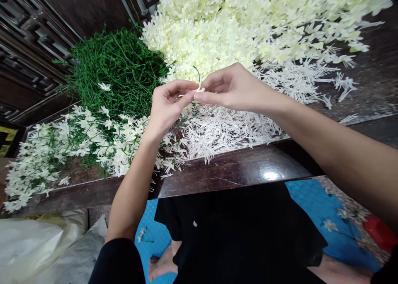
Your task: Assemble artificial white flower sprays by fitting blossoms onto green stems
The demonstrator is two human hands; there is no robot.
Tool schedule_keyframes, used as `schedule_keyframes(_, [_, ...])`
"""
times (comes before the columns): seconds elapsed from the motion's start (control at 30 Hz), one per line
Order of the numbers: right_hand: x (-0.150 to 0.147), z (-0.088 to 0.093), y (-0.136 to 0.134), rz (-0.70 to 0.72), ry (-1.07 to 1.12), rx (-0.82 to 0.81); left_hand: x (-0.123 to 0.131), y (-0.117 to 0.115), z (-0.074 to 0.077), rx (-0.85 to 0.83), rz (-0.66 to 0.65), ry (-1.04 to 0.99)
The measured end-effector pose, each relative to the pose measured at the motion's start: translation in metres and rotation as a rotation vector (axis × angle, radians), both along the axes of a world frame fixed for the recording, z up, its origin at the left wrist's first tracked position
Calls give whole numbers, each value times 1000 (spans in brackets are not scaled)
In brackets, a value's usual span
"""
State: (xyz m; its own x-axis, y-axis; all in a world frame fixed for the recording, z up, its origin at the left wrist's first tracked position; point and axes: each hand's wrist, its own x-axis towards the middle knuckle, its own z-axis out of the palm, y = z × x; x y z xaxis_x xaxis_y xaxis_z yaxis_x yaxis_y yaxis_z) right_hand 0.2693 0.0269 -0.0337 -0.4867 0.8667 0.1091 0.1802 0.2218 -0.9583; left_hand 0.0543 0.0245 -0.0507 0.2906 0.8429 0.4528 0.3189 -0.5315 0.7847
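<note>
My left hand (169,103) and my right hand (231,87) meet above the dark wooden table (236,168), fingertips pinched together on a small white flower piece (198,88) with a thin green stem (197,71) rising from it. Below the hands lies a spread of white plastic stamens (224,128). A big heap of cream petals (217,27) fills the back. A mound of green stems (118,70) sits at the left. Finished flowers on stems (77,139) lie along the front left.
Carved dark wood furniture (34,39) stands at the back left. White plastic bags (40,242) lie on the floor at lower left. A blue mat (314,205) with a few fallen flowers and a red object (381,232) lie under the table by my legs.
</note>
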Motion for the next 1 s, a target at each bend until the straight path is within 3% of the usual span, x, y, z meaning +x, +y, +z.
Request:
schedule_keyframes(0.17, [0,-1,0,-24,1,42,1,-3,2,-7,25,57])
schedule_keyframes(0.4, [1,-1,4,-70,-16,102,9,-11,10,-68,157,166])
schedule_keyframes(0.57, [2,0,3,-86,-34,119,4,-8,7,9,296,278])
schedule_keyframes(0.73, [1,1,2,-77,-41,116,-1,-8,1,89,416,517])
schedule_keyframes(0.9, [1,-1,3,-72,-31,124,-1,-9,-5,24,386,700])
schedule_keyframes(1.0, [0,-3,3,-80,-31,120,-2,-9,-5,-4,332,706])
